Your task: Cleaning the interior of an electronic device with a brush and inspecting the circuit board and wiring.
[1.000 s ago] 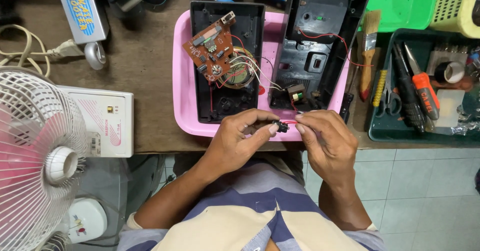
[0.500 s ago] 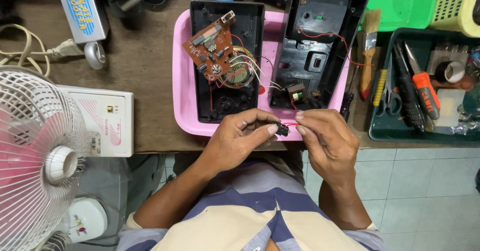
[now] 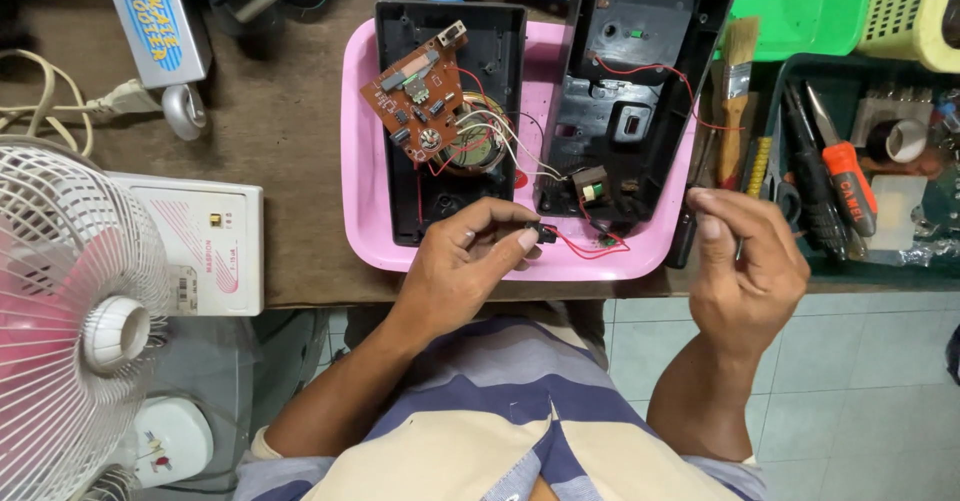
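Note:
My left hand [image 3: 465, 261] pinches a small black component [image 3: 545, 233] between thumb and forefinger at the front rim of the pink tray [image 3: 358, 141]. Red wires [image 3: 590, 246] run from it to the right black casing half [image 3: 625, 111]. In the left casing half [image 3: 405, 201] a brown circuit board [image 3: 420, 96] lies tilted over a round speaker [image 3: 475, 146]. My right hand [image 3: 745, 261] hovers off the tray's right end with fingers loosely curled, thumb near the forefinger. Whether it holds anything is unclear.
A dark green bin [image 3: 905, 231] on the right holds an orange-handled tool [image 3: 848, 176], screwdrivers and a brush [image 3: 735, 81]. A white fan [image 3: 70, 331] and a white box [image 3: 205, 246] stand at left. A plug and cord [image 3: 60, 111] lie at far left on the wooden bench.
My right hand let go of the small component and pulled away to the right. My left hand keeps hold of the part in about the same place.

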